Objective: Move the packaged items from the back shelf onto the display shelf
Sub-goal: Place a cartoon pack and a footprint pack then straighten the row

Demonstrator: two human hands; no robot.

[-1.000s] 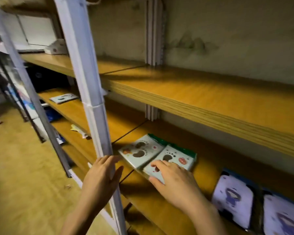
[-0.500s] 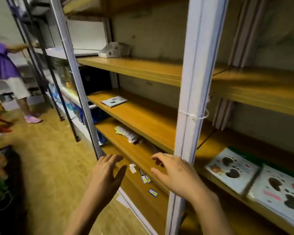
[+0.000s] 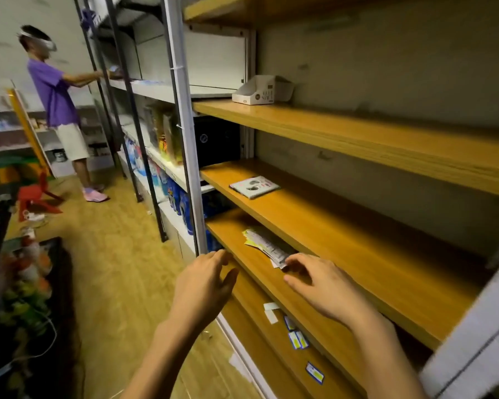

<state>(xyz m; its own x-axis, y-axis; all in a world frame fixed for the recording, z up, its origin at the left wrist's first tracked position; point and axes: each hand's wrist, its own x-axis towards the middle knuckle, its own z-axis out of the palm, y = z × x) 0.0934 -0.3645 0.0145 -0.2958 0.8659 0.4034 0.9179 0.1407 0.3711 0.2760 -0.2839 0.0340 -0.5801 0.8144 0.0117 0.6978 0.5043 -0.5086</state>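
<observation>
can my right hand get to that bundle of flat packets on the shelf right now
Probably yes. The right hand is open, with its fingertips beside the near end of the bundle of flat packets, and nothing lies between them on the wooden shelf.

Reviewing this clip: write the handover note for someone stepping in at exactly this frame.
Left hand: open, empty, in front of the shelf edge.
Right hand: open, fingertips at the flat packets on the third wooden shelf; no grip yet.
One paw-print package lies on the shelf above.
An open white carton sits on the top shelf.
Done: cannot tell from this frame.
Left: probably grasping the packets and carrying them over.
</observation>
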